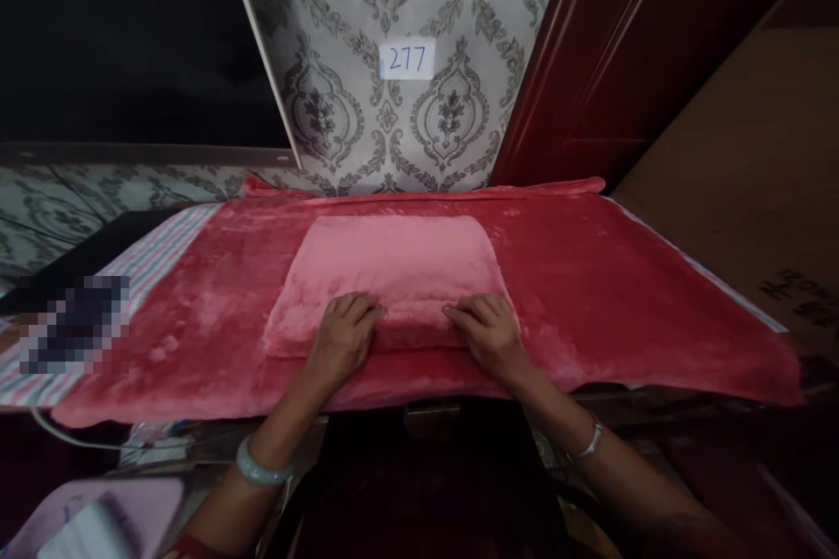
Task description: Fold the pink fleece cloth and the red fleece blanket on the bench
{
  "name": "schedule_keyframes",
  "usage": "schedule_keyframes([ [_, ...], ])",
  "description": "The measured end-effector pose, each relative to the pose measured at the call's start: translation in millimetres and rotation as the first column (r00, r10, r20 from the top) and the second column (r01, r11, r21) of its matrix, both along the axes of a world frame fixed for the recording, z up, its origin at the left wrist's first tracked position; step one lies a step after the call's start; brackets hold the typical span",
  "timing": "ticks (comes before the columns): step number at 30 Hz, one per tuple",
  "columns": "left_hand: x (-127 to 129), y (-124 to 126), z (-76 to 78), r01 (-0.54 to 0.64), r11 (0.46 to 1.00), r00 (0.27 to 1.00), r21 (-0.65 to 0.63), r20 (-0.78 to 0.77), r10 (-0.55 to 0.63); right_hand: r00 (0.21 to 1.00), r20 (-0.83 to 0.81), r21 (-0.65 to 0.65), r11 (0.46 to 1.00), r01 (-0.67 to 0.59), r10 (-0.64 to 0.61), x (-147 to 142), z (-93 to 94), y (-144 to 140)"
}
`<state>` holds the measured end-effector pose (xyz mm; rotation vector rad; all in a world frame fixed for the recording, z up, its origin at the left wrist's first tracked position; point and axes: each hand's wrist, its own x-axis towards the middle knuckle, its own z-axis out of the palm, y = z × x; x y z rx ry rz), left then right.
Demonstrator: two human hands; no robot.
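A pink plush cloth, folded into a thick rectangle, lies on a red plush blanket spread over the table. Its near edge is rolled or turned over toward the far side. My left hand grips this edge left of the middle, fingers curled and thumb pointing inward. On the right part of the same edge, my right hand is closed in a similar pinch. A short stretch of the fold shows between the two hands. The fingertips are partly sunk in the pile.
Behind the table is a patterned wall with a paper label reading 277. A dark screen stands at the left, a large cardboard box at the right. Striped cloth shows under the blanket. A pink stool is at lower left.
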<state>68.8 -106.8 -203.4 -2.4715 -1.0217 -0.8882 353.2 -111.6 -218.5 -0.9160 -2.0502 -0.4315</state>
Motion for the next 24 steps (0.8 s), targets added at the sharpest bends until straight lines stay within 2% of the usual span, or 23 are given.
schedule_keyframes([
  [4,-2.4,0.0,-1.0,0.028,0.996,1.0,-0.082,0.012,-0.027,0.999,-0.02,-0.04,0.999,-0.038,0.037,-0.9,-5.2,-0.7],
  [9,-5.3,-4.7,-9.8,0.022,0.995,1.0,-0.097,-0.016,-0.024,0.996,-0.027,-0.1,0.991,-0.084,0.082,-0.1,-19.4,-3.5],
  [15,-0.6,-14.1,5.8,0.056,0.987,0.997,-0.15,0.057,-0.047,0.994,-0.069,-0.13,0.987,-0.096,0.088,8.0,-7.1,-13.1],
  [17,8.9,-12.2,10.7,0.033,0.994,0.998,-0.102,0.058,-0.027,0.995,-0.093,-0.142,0.988,-0.058,0.045,9.3,0.0,-14.8],
  [20,28.7,-4.6,11.4,-0.064,0.994,0.998,-0.087,0.007,0.065,0.995,-0.051,-0.18,0.981,0.072,-0.083,9.1,3.9,-12.4],
  [24,46.4,3.4,-1.7,-0.25,0.948,0.966,-0.197,-0.109,0.233,0.968,0.09,-0.284,0.926,0.249,-0.233,9.6,-12.5,-7.2],
])
